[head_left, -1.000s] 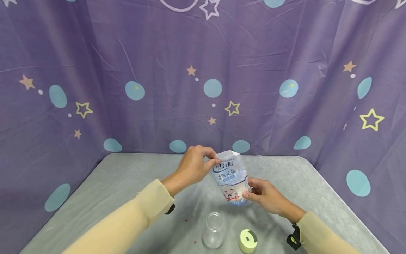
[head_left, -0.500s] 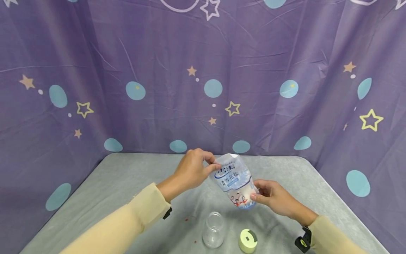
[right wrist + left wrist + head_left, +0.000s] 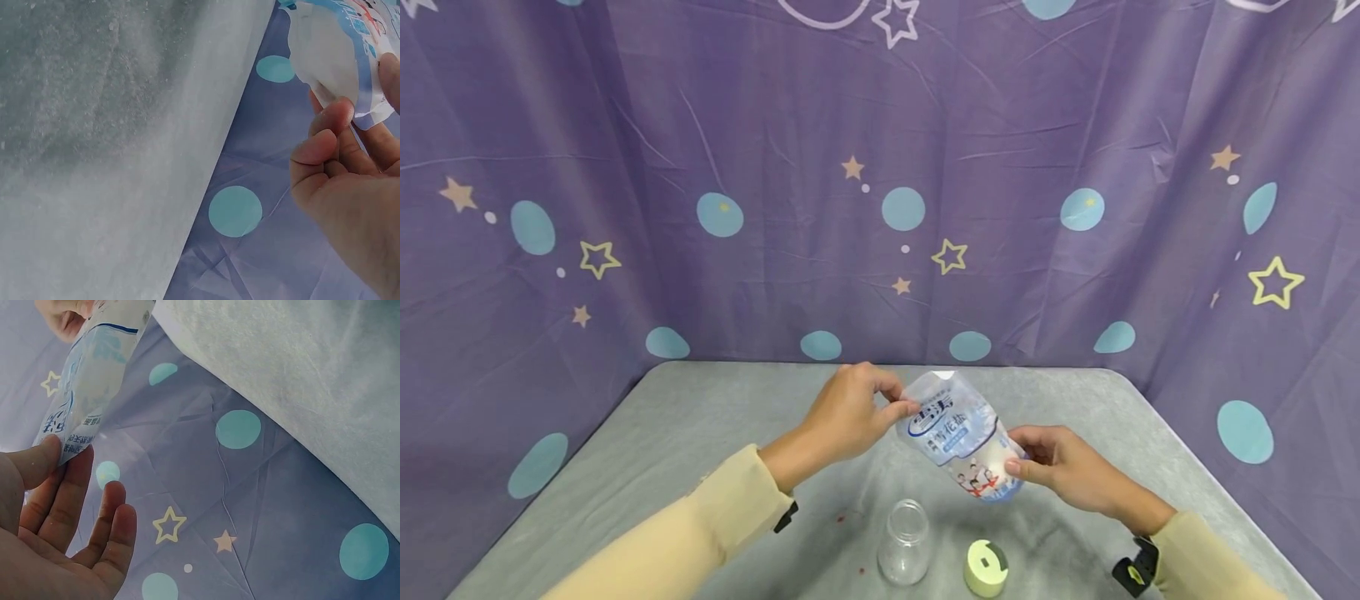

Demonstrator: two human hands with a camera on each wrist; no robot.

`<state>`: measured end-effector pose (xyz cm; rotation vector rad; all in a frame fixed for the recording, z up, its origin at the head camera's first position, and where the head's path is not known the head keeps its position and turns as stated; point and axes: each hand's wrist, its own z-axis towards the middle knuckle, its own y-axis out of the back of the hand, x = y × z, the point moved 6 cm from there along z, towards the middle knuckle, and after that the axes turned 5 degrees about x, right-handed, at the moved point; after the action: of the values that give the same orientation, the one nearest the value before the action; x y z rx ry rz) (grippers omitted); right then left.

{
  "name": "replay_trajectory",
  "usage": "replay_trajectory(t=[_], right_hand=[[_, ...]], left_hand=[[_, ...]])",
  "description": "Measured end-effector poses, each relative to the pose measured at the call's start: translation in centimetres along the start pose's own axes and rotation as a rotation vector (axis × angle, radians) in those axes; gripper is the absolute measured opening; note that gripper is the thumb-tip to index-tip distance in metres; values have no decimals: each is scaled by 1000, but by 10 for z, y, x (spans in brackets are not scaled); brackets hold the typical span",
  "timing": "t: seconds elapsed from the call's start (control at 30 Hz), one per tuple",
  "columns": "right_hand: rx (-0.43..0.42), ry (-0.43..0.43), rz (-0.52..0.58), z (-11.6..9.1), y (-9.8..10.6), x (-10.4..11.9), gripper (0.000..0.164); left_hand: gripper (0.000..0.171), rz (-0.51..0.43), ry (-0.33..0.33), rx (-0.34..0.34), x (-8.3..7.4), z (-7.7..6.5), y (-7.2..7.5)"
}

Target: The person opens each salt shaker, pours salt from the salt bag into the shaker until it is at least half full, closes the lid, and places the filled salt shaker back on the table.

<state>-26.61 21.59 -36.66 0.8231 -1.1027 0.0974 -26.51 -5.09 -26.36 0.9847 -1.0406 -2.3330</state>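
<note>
A blue and white salt bag (image 3: 958, 437) is held tilted above the table, its top end toward the left. My left hand (image 3: 853, 417) pinches the bag's upper left edge between thumb and fingers. At the lower right end, my right hand (image 3: 1071, 471) grips the bag, thumb on the printed front. In the left wrist view the bag (image 3: 94, 375) slants up from my left thumb and fingertips. The right wrist view shows white contents in the bag (image 3: 325, 53). Below it a clear jar (image 3: 905, 546) stands upright, its mouth uncovered.
Right of the jar lies a pale green round lid (image 3: 986, 569) with a dark section. The grey table (image 3: 737, 400) bears small red specks left of the jar. A purple curtain (image 3: 820, 208) with stars and dots hangs behind and around the sides.
The bag has tilted further, its bottom end swinging right and slightly down. My right hand has moved right with it, and my left hand has lowered a little. Jar and lid stay put.
</note>
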Motion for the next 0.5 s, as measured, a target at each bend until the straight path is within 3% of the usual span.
replay_trajectory(t=[0.5], right_hand=[[62,24,21,-7,3,8,24]], left_hand=[[22,-33,39,48,1,-12,-4]])
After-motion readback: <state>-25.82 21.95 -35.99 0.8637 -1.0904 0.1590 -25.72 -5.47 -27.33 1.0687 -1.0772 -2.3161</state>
